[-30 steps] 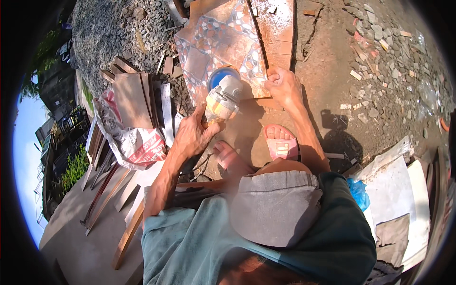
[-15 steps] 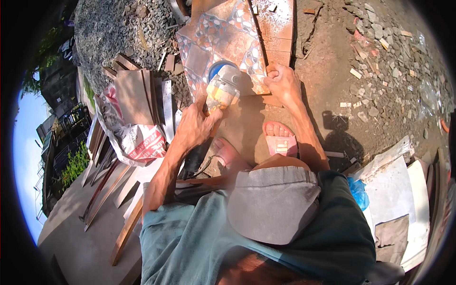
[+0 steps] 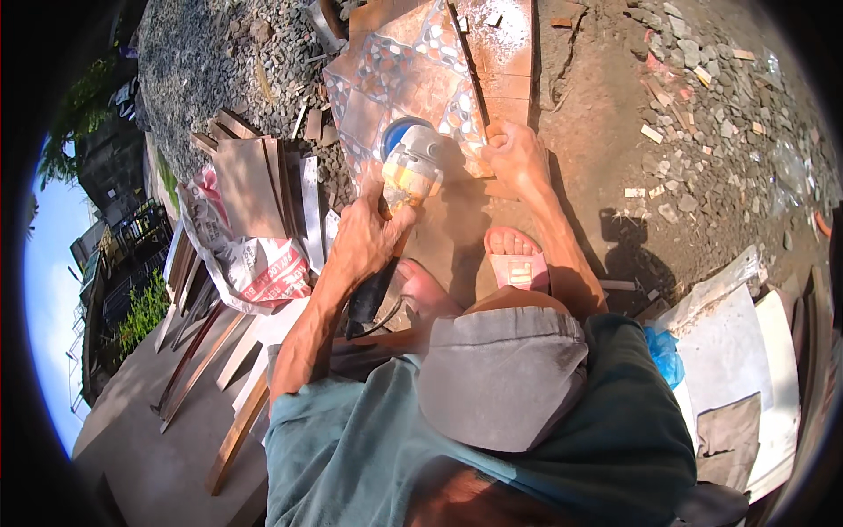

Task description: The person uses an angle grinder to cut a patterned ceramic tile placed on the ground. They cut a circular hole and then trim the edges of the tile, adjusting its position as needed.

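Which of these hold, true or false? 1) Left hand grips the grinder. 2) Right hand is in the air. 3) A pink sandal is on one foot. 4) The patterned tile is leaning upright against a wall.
1) The left hand grips the yellow and grey angle grinder: true.
2) The right hand is in the air: false, it presses on the orange patterned ceramic tile.
3) A pink strapped sandal is on one foot: true.
4) The tile leans upright against a wall: false, it lies flat on the ground.

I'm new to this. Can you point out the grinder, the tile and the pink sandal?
grinder (image 3: 411, 171), head view, on its pale body.
tile (image 3: 399, 66), head view, on its patterned face.
pink sandal (image 3: 520, 270), head view, on its strap.
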